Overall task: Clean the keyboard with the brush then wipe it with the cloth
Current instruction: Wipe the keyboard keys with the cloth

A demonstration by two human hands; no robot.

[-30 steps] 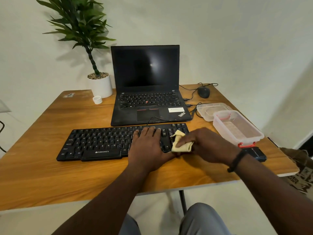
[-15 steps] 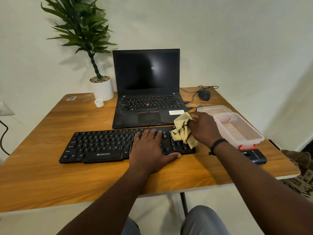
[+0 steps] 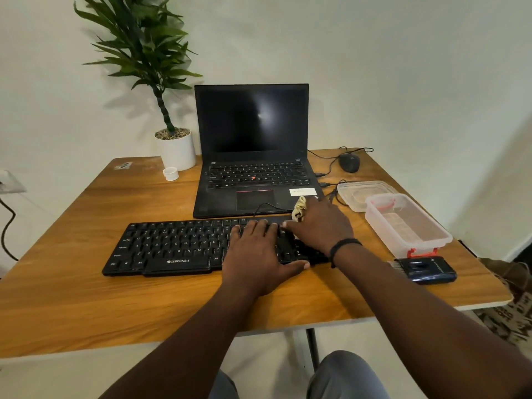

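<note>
- Keyboard (image 3: 178, 246), black, lies across the middle of the frame on the wooden table (image 3: 86, 306), its right part covered by both hands.
- Left hand (image 3: 259, 254) lies flat on the keys right of centre, fingers straight and spread a little, thumb stretched along the near edge; it holds nothing.
- Right hand (image 3: 319, 226) sits just right of it over the keyboard's far right end, a dark band on the wrist.
- Cloth (image 3: 299, 208), yellowish and crumpled, shows beyond the right hand's knuckles at the keyboard's far edge; the hand is over it, but whether the fingers curl round it or only press it I cannot tell.
- Brush (image 3: 423, 269), dark blue with short bristles on its left end, lies at the right of the frame near the table edge, apart from both hands.
- Clear box (image 3: 408, 226) with red clips stands just beyond the brush; its lid (image 3: 362, 191) lies behind it.
- Laptop (image 3: 253, 156), open with a dark screen, stands beyond the keyboard.
- Mouse (image 3: 349, 162) sits right of the laptop.
- Plant (image 3: 172, 148) in a white pot stands at upper left, a small white cap (image 3: 170, 173) in front of it.
</note>
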